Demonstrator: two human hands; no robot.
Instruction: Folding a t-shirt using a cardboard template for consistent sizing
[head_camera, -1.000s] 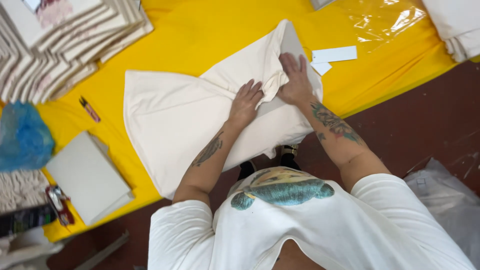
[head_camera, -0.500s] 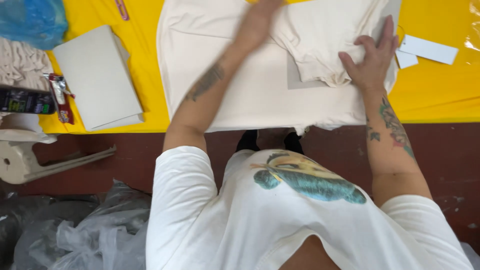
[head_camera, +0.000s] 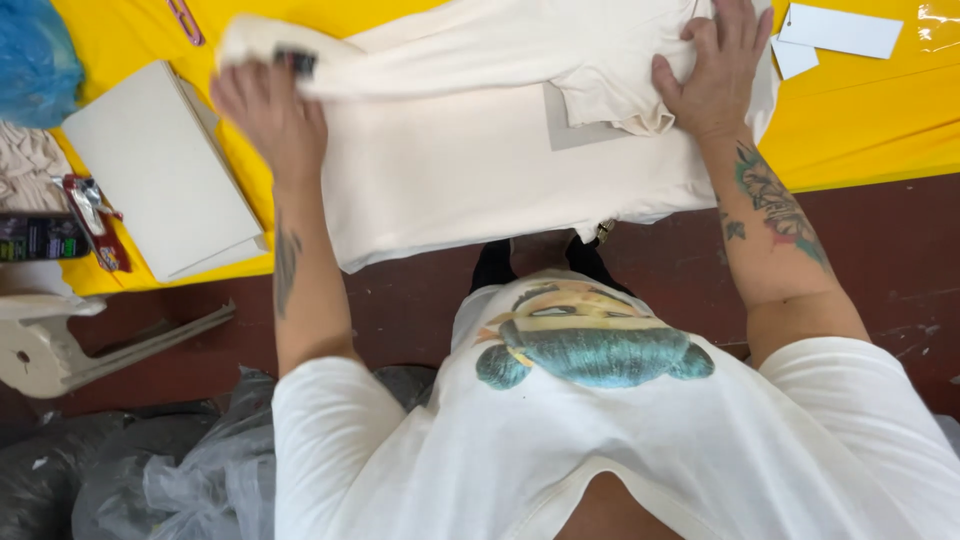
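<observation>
Hands, two: left hand (head_camera: 265, 115) blurred, gripping folded cream shirt (head_camera: 470, 170) edge; right hand (head_camera: 715, 70) spread, pressing it; shirt top cut off; paper slips (head_camera: 835, 30), two.

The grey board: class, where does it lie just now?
In the head view, the grey board lies flat on the yellow table, at the person's left, beside the cream shirt and below the left hand.
</observation>
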